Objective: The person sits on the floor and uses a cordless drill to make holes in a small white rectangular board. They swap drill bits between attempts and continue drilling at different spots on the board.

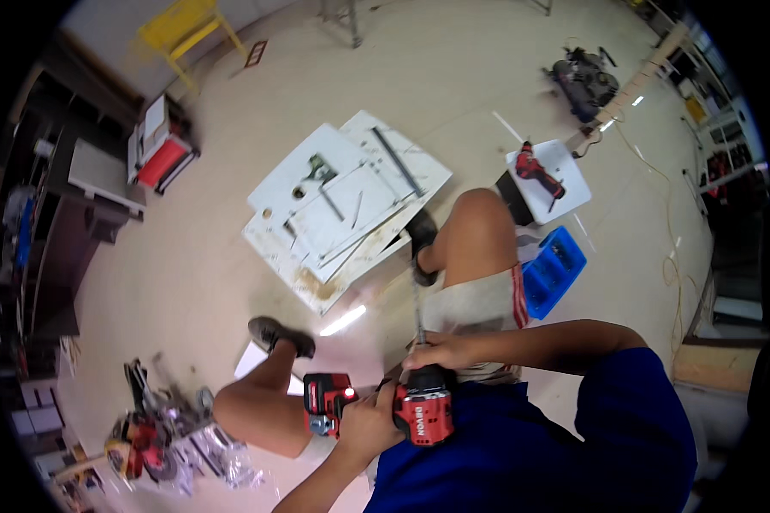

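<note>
A red and black cordless drill (424, 414) lies across my lap, with its battery toward my left and its chuck pointing away from me. My left hand (370, 426) is wrapped round its handle. The fingers of my right hand (441, 351) are closed at the front of the chuck, on the base of a long thin drill bit (418, 309). The bit's far end is blurred near my shoe. Beyond my feet lies a low stack of white boards (364, 184), with a dark metal strip (397, 162) and small tools on top.
To my right, a second red drill (539, 172) rests on a white-topped stool (573, 190), beside a blue divided bin (556, 272). Power tools (150, 449) and plastic wrap (238, 466) lie at the lower left. A dark machine (583, 81) and a yellow cable (669, 214) are on the floor.
</note>
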Demonstrator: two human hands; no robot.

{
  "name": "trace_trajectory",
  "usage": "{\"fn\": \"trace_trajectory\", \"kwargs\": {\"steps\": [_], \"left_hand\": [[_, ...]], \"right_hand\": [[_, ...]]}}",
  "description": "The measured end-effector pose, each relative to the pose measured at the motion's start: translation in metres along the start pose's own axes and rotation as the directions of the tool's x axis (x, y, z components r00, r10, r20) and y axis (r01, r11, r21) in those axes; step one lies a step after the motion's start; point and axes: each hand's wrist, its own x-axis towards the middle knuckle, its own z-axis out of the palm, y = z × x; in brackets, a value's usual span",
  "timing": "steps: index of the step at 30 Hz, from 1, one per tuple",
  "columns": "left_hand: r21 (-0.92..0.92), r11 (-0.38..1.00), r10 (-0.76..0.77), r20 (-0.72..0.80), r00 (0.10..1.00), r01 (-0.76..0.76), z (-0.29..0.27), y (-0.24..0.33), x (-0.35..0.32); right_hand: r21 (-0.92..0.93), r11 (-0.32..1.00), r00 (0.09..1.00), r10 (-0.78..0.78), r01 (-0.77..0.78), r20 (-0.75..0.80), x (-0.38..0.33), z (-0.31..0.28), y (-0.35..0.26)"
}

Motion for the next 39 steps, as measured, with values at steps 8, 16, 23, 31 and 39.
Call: {"fn": "trace_trajectory", "kwargs": {"steps": [8,16,23,31,39], "left_hand": [[-0.119,0.992,-0.041,-0.002,0.999,0.041,0.019,0.004,-0.009],[-0.072,0.997,-0.032,-0.032,0.999,0.030,0.020,0.005,-0.002],[0.223,0.972,-0.080,0.005,0.997,0.077,0.003,-0.015,0.004],[0.513,0.857,0.009,0.081,0.997,-0.050,-0.002,-0.015,0.001],[0.378,0.924,0.012,0.105,0.994,-0.050,-0.011,-0.013,0.004]], "right_hand": [[0.031,0.997,0.993,0.074,-0.072,-0.091,-0.014,0.006,0.008],[0.057,0.992,0.985,0.122,-0.116,-0.119,-0.008,0.000,0.030],[-0.110,0.962,0.960,0.232,-0.250,-0.157,0.008,-0.002,-0.001],[-0.121,0.823,0.831,0.556,-0.555,-0.027,0.029,-0.008,0.006],[-0.025,0.960,0.949,0.273,-0.280,-0.157,0.026,0.003,0.003]]}}
